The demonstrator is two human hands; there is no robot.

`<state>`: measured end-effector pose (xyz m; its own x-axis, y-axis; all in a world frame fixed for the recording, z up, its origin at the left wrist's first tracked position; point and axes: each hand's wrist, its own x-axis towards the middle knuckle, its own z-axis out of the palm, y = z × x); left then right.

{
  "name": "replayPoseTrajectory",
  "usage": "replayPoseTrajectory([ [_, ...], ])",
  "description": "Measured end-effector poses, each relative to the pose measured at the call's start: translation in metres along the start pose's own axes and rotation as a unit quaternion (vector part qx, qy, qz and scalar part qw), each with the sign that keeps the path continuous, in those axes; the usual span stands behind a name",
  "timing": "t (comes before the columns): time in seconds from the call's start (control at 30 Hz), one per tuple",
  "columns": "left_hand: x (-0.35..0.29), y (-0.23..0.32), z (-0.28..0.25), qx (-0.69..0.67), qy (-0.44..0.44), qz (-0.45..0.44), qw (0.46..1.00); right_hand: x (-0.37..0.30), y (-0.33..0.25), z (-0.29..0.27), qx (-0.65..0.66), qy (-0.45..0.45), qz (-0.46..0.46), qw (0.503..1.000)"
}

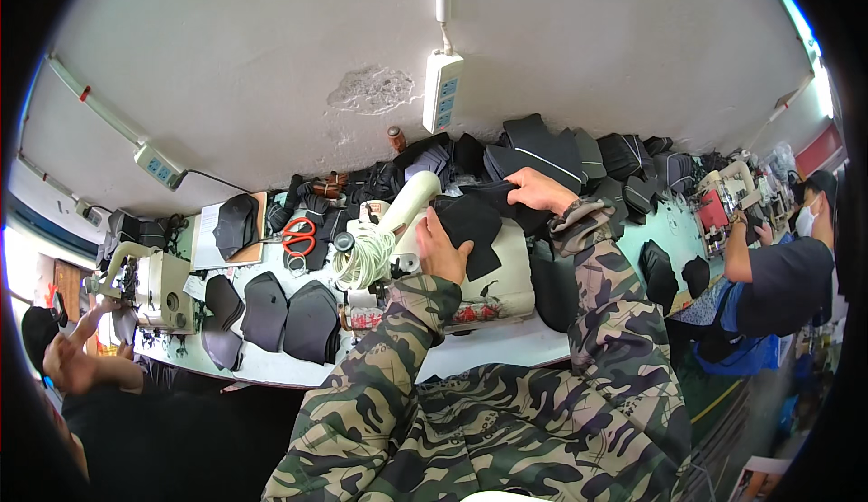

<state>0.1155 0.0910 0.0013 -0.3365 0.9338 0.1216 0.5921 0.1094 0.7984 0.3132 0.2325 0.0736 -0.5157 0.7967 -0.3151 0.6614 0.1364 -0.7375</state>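
Observation:
A piece of black cloth (470, 225) lies over the cream sewing machine (511, 276) in front of me. My right hand (540, 191) pinches the far right edge of the cloth. On the cloth's left side rests my left hand (440, 249), fingers stretched out and thumb apart, beside the machine's raised cream arm (418, 197). Just left of that hand hangs a coil of pale cord (363, 258). Part of the cloth near the machine's arm is hidden by my left hand.
Stacks of dark grey cut panels (265, 310) lie left on the pale table (298, 371), near orange-handled scissors (298, 236). Dark pieces (538, 151) are heaped along the wall. Co-workers sit at machines on both sides, one left (108, 357), one right (782, 276).

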Motion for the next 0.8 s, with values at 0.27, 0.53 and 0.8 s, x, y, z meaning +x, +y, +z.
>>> replayPoseTrajectory([
  [0.27,0.011,0.003,-0.001,-0.01,-0.008,0.014,1.0,-0.015,0.014,0.03,0.011,-0.04,-0.041,0.998],
  [0.53,0.006,-0.012,-0.015,-0.122,-0.074,0.04,0.989,-0.026,-0.012,0.03,0.131,-0.098,-0.049,0.985],
  [0.8,-0.01,-0.021,-0.02,-0.263,-0.029,0.061,0.962,-0.049,-0.053,0.089,-0.272,0.104,-0.173,0.941],
])
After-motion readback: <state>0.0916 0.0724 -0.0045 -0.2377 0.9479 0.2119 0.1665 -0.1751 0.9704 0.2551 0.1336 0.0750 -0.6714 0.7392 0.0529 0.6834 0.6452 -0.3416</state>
